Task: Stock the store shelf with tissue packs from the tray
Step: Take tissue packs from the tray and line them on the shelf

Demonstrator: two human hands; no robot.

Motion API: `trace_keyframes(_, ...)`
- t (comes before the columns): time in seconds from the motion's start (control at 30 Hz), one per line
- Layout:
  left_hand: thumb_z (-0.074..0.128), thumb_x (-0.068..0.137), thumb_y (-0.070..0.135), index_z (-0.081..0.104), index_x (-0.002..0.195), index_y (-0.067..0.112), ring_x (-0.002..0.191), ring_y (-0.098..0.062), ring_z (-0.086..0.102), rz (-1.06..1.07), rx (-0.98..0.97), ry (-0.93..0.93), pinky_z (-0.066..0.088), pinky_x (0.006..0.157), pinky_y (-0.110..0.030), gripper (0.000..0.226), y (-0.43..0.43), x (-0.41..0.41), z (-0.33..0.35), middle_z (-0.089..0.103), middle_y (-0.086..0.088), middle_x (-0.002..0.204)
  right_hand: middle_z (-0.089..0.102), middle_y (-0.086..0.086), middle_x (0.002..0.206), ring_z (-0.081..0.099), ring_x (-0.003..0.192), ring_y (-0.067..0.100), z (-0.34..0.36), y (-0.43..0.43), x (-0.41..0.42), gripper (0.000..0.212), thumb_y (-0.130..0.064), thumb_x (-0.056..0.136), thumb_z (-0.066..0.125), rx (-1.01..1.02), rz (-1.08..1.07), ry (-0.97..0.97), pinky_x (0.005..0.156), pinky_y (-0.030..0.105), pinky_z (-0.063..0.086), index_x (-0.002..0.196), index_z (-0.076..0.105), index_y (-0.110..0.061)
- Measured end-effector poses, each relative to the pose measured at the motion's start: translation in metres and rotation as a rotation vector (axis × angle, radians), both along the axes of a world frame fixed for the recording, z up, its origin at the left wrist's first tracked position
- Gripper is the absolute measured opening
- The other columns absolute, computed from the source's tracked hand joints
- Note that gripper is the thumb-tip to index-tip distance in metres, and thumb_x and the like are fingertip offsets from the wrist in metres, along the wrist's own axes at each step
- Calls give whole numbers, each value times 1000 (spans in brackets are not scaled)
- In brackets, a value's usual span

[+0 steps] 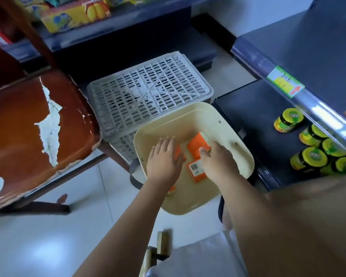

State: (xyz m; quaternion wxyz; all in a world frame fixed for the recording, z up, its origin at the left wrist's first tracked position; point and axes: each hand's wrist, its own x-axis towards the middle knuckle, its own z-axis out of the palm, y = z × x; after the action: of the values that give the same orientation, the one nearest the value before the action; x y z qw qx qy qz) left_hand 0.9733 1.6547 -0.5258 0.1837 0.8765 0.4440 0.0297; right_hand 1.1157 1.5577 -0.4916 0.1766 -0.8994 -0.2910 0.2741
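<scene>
The chair (pixel 28 126) at 9 o'clock was cut off by the picture's edge. Its brown seat was peeled to white in spots.

Three tissue packs (pixel 197 145) could be made out in the cream tray (pixel 234 136), in the middle of the view. One pack (pixel 179 153) was mostly hidden under the left hand (pixel 164 158). That hand was laid flat on it with straight fingers, so nothing was gripped. A small orange bit (pixel 172 189) was seen by the left wrist, but what it was could not be told. The right hand (pixel 220 162) was bent over the edge of another pack with its fingertips hidden. Whether that pack was grasped could not be told.

The packs were orange and flat. A white barcode label was seen on the pack (pixel 196 169) between the hands.

Yellow boxes (pixel 74 15) were seen at 11 o'clock. A grey basket (pixel 146 90) was turned upside down at 12 o'clock, just behind the tray. At 3 o'clock, jars (pixel 290 118) with yellow-green lids were kept on the low dark shelf (pixel 254 108). They were partly covered by a shiny rail with a price label (pixel 285 81).
</scene>
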Motion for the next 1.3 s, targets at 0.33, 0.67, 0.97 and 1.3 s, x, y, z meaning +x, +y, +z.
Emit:
trace_keyframes(0.33,42,105,46,12,165,32,151,-33,29,262,-456,105,28,121,-45,68,37,34,-80,24,-10,168,48,9,146,44,136,30,-77,35,19,59,-39,98,58,-183,262,-180,112,44,40,149,41,-13)
trace_keyframes(0.67,71,83,54,41,148,11,132,-41,46,426,-435,329,39,112,-49,84,86,64,-172,44,-22,147,35,17,159,36,144,35,-143,87,56,93,-25,90,67,-170,58,34,117,45,35,163,12,-7)
trace_keyframes(0.97,67,85,27,49,140,19,126,-46,48,431,-419,314,40,107,-45,58,89,48,-197,47,-23,138,54,5,135,59,117,30,-176,112,52,64,-16,81,70,-87,-256,372,98,39,52,138,46,-29)
trace_keyframes(1.3,70,61,34,64,112,21,101,-32,65,601,-565,-67,54,91,-36,52,96,63,-184,67,-14,112,71,0,98,67,78,15,-169,98,54,23,-12,86,71,160,-749,610,53,21,48,105,64,-21)
